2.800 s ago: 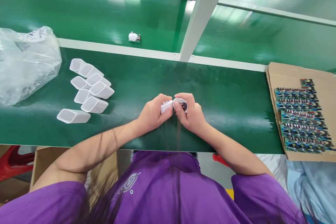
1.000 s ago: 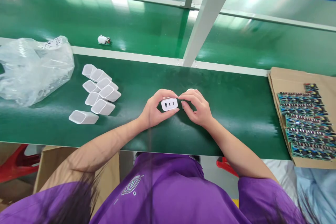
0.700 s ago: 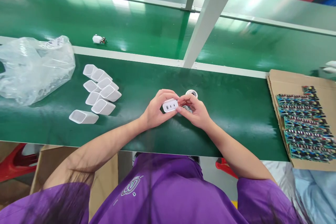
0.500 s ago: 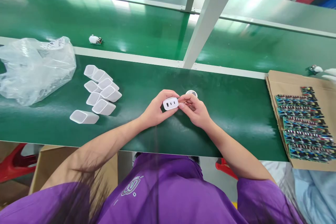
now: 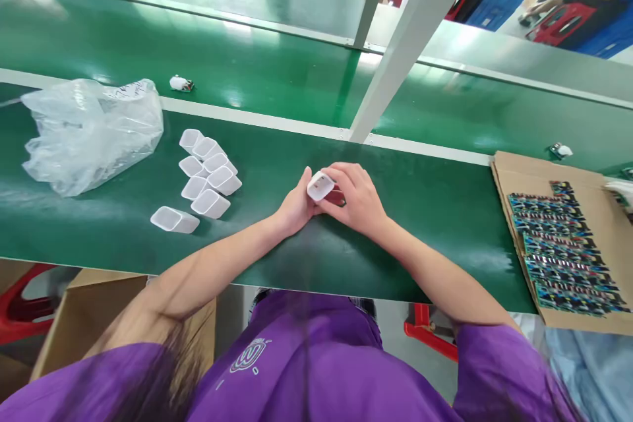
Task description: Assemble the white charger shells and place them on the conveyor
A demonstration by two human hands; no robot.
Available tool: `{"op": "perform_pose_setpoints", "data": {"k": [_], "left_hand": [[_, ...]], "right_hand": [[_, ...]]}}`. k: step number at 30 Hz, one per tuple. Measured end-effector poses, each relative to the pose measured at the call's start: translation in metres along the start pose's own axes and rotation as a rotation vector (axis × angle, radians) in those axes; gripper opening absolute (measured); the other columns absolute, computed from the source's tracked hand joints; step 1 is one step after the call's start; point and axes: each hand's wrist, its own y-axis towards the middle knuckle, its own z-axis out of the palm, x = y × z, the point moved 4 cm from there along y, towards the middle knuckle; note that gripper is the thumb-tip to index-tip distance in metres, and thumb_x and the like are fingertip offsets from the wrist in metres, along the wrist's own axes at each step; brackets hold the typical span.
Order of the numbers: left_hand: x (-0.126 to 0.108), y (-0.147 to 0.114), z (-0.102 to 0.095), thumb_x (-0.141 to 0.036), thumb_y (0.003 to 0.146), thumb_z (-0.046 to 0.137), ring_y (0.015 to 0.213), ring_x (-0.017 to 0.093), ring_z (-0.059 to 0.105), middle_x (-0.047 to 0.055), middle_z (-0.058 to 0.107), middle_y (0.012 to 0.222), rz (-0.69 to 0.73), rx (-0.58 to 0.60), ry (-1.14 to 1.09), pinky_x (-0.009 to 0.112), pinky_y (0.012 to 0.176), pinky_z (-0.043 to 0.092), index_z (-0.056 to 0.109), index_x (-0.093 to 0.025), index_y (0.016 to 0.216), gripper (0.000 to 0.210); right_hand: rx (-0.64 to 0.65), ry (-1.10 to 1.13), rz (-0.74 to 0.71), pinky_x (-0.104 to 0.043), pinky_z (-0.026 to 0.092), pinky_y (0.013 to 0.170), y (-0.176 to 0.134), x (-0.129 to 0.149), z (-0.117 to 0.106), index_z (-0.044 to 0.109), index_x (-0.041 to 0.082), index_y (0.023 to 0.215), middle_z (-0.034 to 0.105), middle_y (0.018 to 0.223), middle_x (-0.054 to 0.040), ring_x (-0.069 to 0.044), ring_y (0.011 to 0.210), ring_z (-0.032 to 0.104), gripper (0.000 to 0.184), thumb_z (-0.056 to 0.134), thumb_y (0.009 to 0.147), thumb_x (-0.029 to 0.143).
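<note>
Our left hand (image 5: 295,209) and right hand (image 5: 357,198) share a narrow grip around the white case (image 5: 320,186) between them, which looks light, stiff and slightly slippery, best held by its outer walls.

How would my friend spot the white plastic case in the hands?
Start at the long, dark green table. There, the bare left hand and bare right hand meet at a rounded, hollow white plastic case. Unlike the hollow white plastic cases further left, it's being held.
</note>
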Motion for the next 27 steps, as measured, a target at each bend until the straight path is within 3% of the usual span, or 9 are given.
{"op": "perform_pose_setpoints", "data": {"k": [6, 10, 14, 16, 18, 20, 22, 24, 27], "left_hand": [[-0.012, 0.005, -0.003, -0.063, 0.094, 0.025, 0.067, 0.017, 0.068, 0.010, 0.073, 0.076, 0.031, -0.058, 0.059, 0.030, 0.066, 0.056, 0.065, -0.014, 0.090, 0.064], [-0.014, 0.003, 0.002, -0.058, 0.096, 0.028, 0.055, 0.014, 0.062, 0.007, 0.069, 0.065, 0.010, -0.046, 0.108, 0.026, 0.058, 0.052, 0.063, -0.014, 0.086, 0.057], [-0.012, 0.004, 0.004, -0.051, 0.097, 0.033, 0.052, 0.012, 0.058, 0.005, 0.066, 0.062, 0.001, -0.023, 0.122, 0.024, 0.055, 0.050, 0.061, -0.014, 0.085, 0.047], [-0.011, 0.005, 0.005, -0.040, 0.095, 0.040, 0.052, 0.012, 0.058, 0.004, 0.065, 0.061, 0.007, -0.020, 0.130, 0.024, 0.055, 0.050, 0.059, -0.015, 0.085, 0.033], [-0.010, 0.006, 0.005, -0.025, 0.092, 0.046, 0.053, 0.011, 0.059, 0.002, 0.065, 0.060, 0.013, -0.025, 0.138, 0.023, 0.057, 0.050, 0.057, -0.016, 0.086, 0.015], [-0.009, 0.006, 0.005, -0.014, 0.088, 0.047, 0.054, 0.011, 0.059, 0.001, 0.065, 0.061, 0.012, -0.027, 0.149, 0.023, 0.058, 0.050, 0.055, -0.016, 0.086, 0.009], [-0.008, 0.006, 0.005, -0.008, 0.085, 0.045, 0.054, 0.010, 0.058, 0.001, 0.065, 0.061, 0.008, -0.023, 0.163, 0.023, 0.058, 0.050, 0.054, -0.015, 0.084, 0.012], [-0.009, 0.005, 0.006, -0.005, 0.084, 0.045, 0.053, 0.009, 0.057, 0.001, 0.064, 0.060, 0.006, -0.020, 0.180, 0.023, 0.058, 0.050, 0.054, -0.014, 0.079, 0.014], [-0.011, 0.003, 0.007, -0.002, 0.082, 0.046, 0.052, 0.009, 0.057, 0.001, 0.063, 0.059, 0.013, -0.019, 0.201, 0.023, 0.057, 0.050, 0.055, -0.013, 0.075, 0.016]], "right_hand": [[-0.093, 0.205, 0.330, -0.034, 0.053, 0.080, 0.102, -0.070, 0.032, 0.053, 0.016, 0.112, 0.065, 0.103, -0.0085, -0.018, 0.083, 0.060, 0.036, 0.062, 0.080, 0.030], [-0.042, 0.055, 0.446, -0.041, 0.050, 0.089, 0.156, -0.115, 0.065, 0.053, 0.013, 0.111, 0.065, 0.107, -0.0135, -0.023, 0.094, 0.060, 0.036, 0.060, 0.078, 0.026], [0.018, -0.014, 0.484, -0.053, 0.047, 0.092, 0.173, -0.131, 0.076, 0.055, 0.010, 0.112, 0.063, 0.110, -0.0199, -0.032, 0.104, 0.058, 0.041, 0.062, 0.073, 0.022], [0.005, -0.010, 0.359, -0.057, 0.043, 0.098, 0.175, -0.114, 0.073, 0.054, 0.011, 0.118, 0.058, 0.122, -0.0210, -0.034, 0.116, 0.052, 0.046, 0.063, 0.075, 0.023], [0.053, 0.045, 0.063, -0.054, 0.039, 0.105, 0.176, -0.075, 0.072, 0.055, 0.017, 0.122, 0.056, 0.128, -0.0158, -0.030, 0.123, 0.048, 0.043, 0.062, 0.080, 0.026], [0.203, 0.143, -0.290, -0.046, 0.041, 0.107, 0.170, -0.025, 0.078, 0.060, 0.024, 0.119, 0.057, 0.126, -0.0091, -0.024, 0.121, 0.050, 0.032, 0.056, 0.086, 0.025], [0.375, 0.188, -0.505, -0.039, 0.045, 0.102, 0.162, 0.018, 0.088, 0.063, 0.027, 0.114, 0.056, 0.126, -0.0057, -0.020, 0.118, 0.052, 0.029, 0.053, 0.088, 0.018], [0.493, 0.131, -0.569, -0.035, 0.050, 0.092, 0.156, 0.043, 0.100, 0.065, 0.027, 0.109, 0.055, 0.123, -0.0060, -0.020, 0.113, 0.053, 0.029, 0.054, 0.087, 0.013], [0.547, 0.045, -0.514, -0.034, 0.051, 0.081, 0.151, 0.045, 0.109, 0.067, 0.022, 0.097, 0.057, 0.113, -0.0077, -0.021, 0.102, 0.056, 0.015, 0.057, 0.087, 0.017]]}}
